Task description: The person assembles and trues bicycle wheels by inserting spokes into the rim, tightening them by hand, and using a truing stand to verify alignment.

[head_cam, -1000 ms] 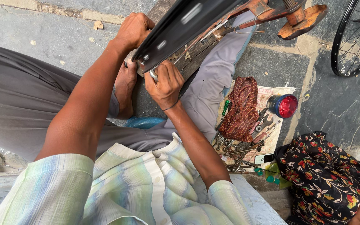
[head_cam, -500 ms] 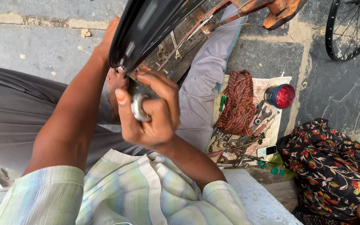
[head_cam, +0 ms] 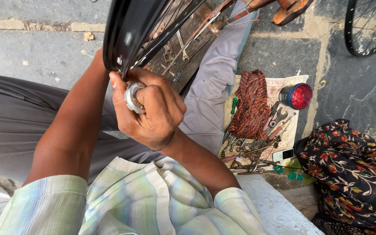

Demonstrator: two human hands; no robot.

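Gripping a round silver spoke tool in the right hand at frame centre, pressed against the black wheel rim at upper left. Left hand mostly hidden behind the rim — grip impossible to tell. Lying at right on a cloth sheet: reddish rag, scattered wrenches, red-lidded jar — contents unseen.

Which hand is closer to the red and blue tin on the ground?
The right hand. It grips a round metal tool at the wheel rim, partway toward the tin. The left hand is hidden behind the rim, farther away.
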